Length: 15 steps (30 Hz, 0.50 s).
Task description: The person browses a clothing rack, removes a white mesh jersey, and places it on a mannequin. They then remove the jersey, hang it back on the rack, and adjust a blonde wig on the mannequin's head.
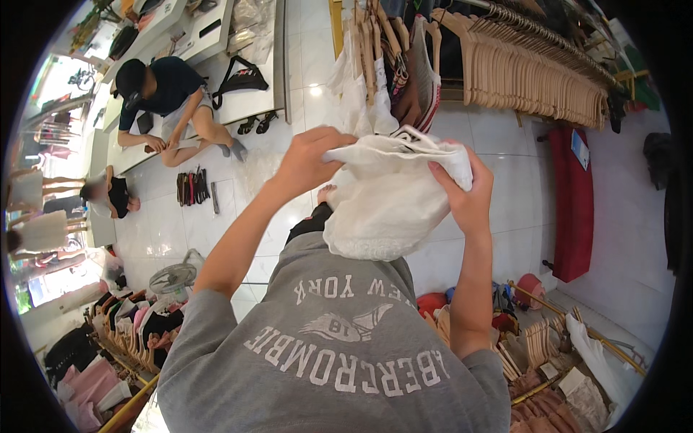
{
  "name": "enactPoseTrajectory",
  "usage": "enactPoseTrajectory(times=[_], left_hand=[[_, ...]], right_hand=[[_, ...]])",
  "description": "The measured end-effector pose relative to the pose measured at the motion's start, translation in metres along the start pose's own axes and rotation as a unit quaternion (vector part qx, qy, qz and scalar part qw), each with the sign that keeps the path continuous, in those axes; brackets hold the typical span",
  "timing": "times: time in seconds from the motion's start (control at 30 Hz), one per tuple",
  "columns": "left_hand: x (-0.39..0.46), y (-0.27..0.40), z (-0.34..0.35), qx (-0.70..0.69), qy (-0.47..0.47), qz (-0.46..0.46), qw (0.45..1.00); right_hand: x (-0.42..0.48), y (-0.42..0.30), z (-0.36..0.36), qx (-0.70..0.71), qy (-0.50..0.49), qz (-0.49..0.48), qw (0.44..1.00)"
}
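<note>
A white cloth garment (387,208) with a gathered, bumpy hem is stretched between my two hands in front of my grey T-shirt. My left hand (314,159) pinches one end of its upper edge. The other end is gripped by my right hand (463,187), the thumb lying on the near side of the cloth. A dark-and-white detail shows inside the opening between them. Just beyond the garment, clothes on wooden hangers (373,59) hang from a rack, very near its top edge.
Many bare wooden hangers (530,76) hang on a rail at the upper right. A red padded bench (573,205) stands at the right. Two people sit at the left, near belts (192,188) laid on the tiled floor. A fan (173,279) and clothes racks are beside and behind me.
</note>
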<state>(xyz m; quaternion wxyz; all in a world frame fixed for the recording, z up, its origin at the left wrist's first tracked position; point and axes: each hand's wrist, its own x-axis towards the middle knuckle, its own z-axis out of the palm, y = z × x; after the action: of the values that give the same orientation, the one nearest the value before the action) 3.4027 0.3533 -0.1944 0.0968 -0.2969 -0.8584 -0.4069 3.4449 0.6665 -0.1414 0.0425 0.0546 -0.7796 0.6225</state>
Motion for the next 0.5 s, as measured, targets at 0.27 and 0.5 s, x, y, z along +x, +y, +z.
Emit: enactPoseTrajectory(times=[0.27, 0.5], left_hand=[[-0.007, 0.046, -0.094, -0.104, -0.116, -0.036, 0.987], [-0.040, 0.052, -0.125, -0.082, -0.115, -0.117, 0.983]], right_hand=[[-0.020, 0.026, -0.009, -0.179, -0.032, -0.073, 0.981], [0.004, 0.025, 0.009, -0.178, -0.177, -0.013, 0.968]])
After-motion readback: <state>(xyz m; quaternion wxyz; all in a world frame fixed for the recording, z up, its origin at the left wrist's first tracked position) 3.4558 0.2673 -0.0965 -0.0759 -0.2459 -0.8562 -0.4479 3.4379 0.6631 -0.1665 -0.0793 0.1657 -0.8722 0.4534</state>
